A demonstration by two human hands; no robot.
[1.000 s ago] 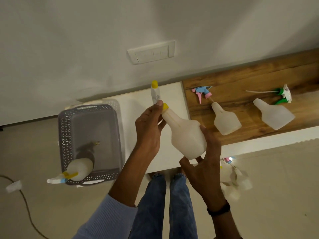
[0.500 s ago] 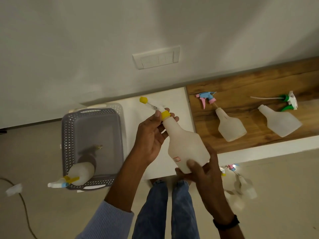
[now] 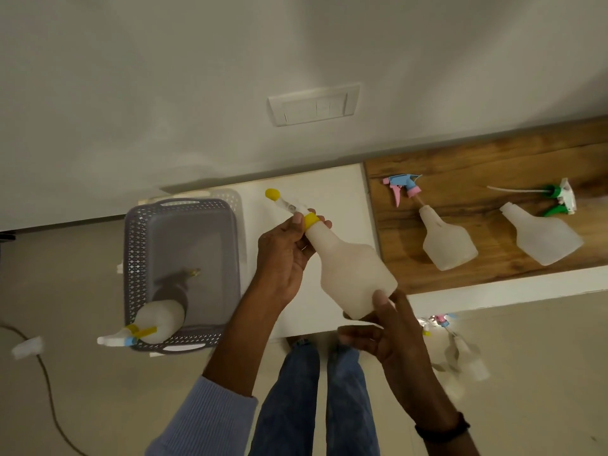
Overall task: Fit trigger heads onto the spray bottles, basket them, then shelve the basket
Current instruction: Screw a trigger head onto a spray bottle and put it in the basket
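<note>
- The spray bottle (image 3: 352,274) is in the air above the white desk (image 3: 329,182), tilted with its neck up and to the left. The right hand (image 3: 391,327) grasps its base with thumb and fingertips only, so a slip there would likely drop it to the floor.
- The left hand (image 3: 283,258) pinches the yellow collar (image 3: 311,220) at the neck, and the trigger head (image 3: 288,205) sticks out beyond it. If the collar goes on crooked, the thread may cross and the head would sit loose.
- The base may turn in that light grip while the collar is twisted, so the collar could feel tight when it is not.
- In the grey basket (image 3: 131,258) just to the left, a fitted bottle (image 3: 161,319) lies with its head over the front rim. Adding another bottle or lifting the basket could tip it out.
- On the wooden desk (image 3: 493,159), the pink-headed bottle (image 3: 447,245) shows a bit of tube above its neck and looks unseated. The green head (image 3: 559,200) lies loose beside the last bottle (image 3: 543,238). Basketing either as it lies would leave the fitting undone.
</note>
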